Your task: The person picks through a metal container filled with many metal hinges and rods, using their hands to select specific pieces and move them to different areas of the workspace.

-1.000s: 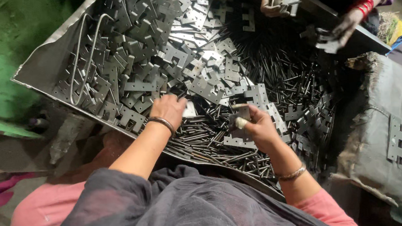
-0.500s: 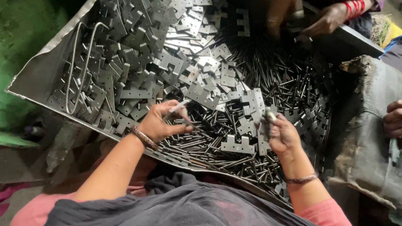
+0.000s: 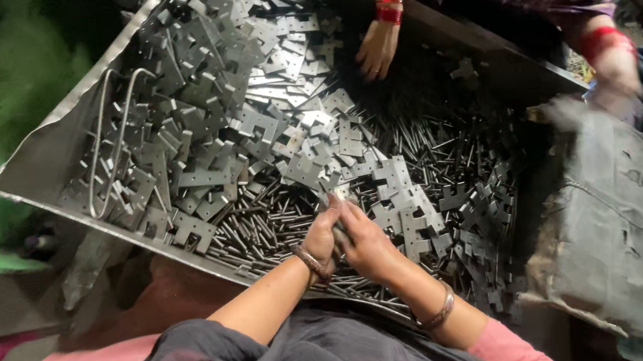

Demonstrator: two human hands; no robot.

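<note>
— What were the two hands doing?

— The left hand (image 3: 321, 236) and right hand (image 3: 366, 241) were pressed together at the near edge of the metal tray (image 3: 41, 166), fingers curled shut around something small. Likely a pin (image 3: 339, 238) from the heap, though it was mostly hidden.

— How would those pieces handle?

— The pins (image 3: 263, 230) looked thin, stiff and slippery, best pinched at mid-length. The flat plates (image 3: 205, 129), piled far and left, seemed light but sharp-cornered; I'd take them by the flat faces.

— Any room to move?

— Little. The tray's thin rim lay just beneath the wrists, a grey sack (image 3: 621, 228) crowded the right, and another person's hand (image 3: 376, 47) reached in at the far side.
</note>
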